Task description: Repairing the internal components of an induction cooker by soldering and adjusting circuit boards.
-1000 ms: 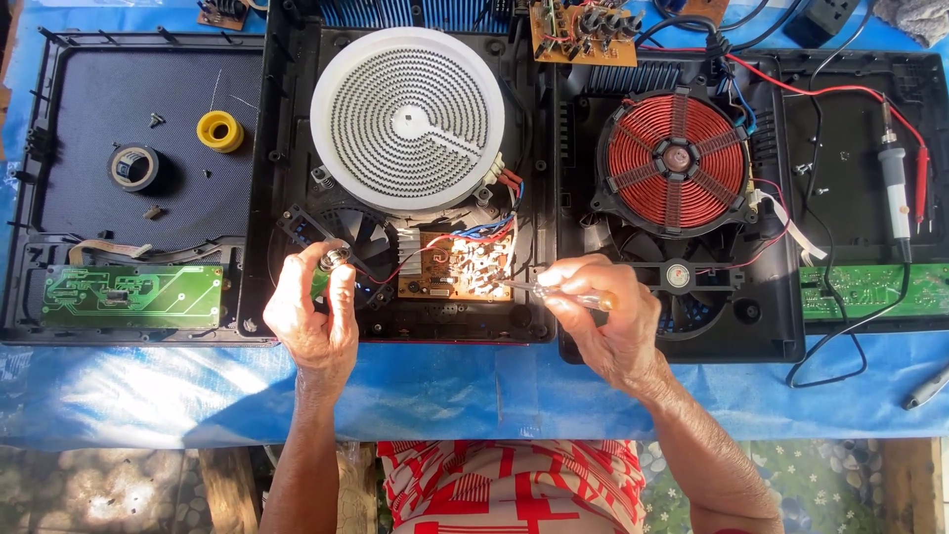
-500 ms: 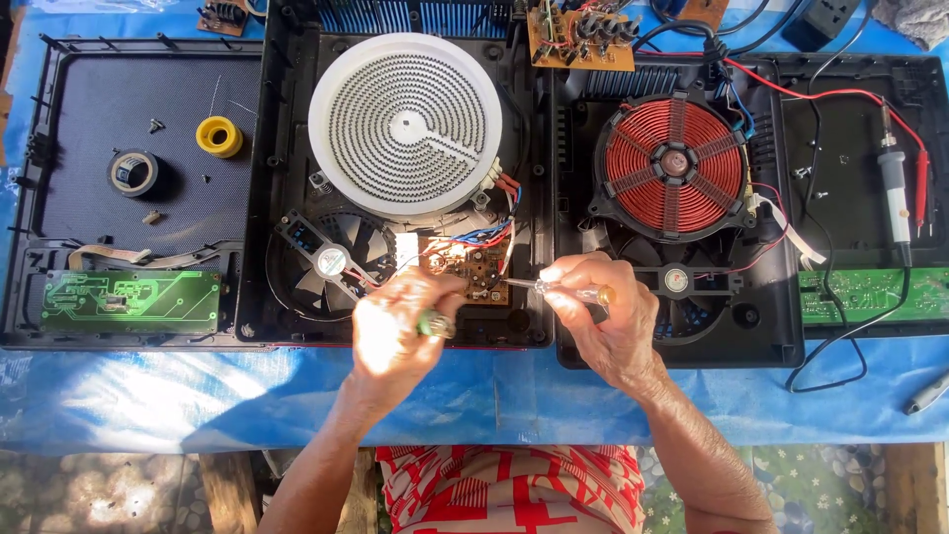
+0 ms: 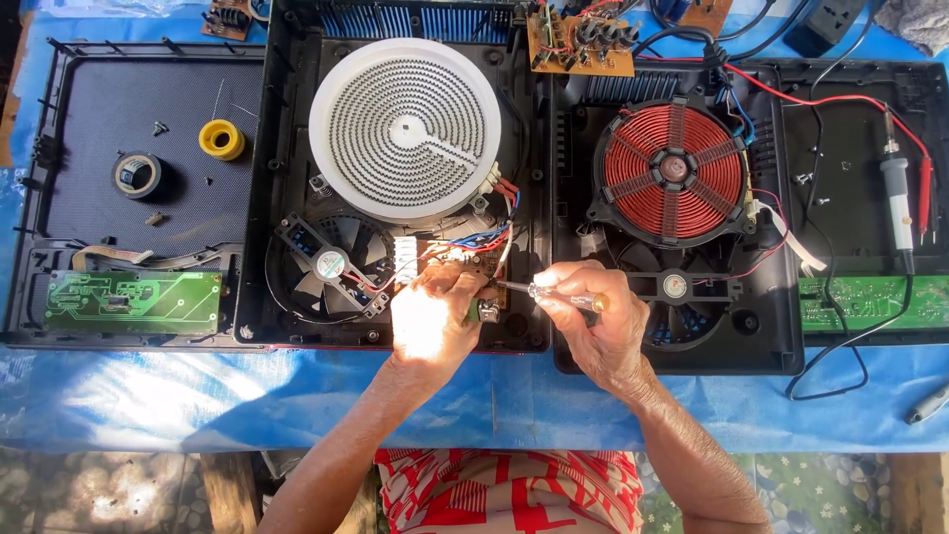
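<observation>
My right hand grips a small screwdriver whose tip points left at a brown circuit board with coloured wires, inside an opened black cooktop case. My left hand rests on that board just left of the tip, with a small green part between its fingers. Above them lies a white round heating coil. A black cooling fan sits left of the board.
A second open case holds a red copper coil over a fan. Green circuit boards lie at both ends. Yellow solder spool, black tape roll, and multimeter probes rest nearby on the blue sheet.
My left hand has moved right from the fan area onto the circuit board, meeting the screwdriver tip. My right hand has barely moved.
</observation>
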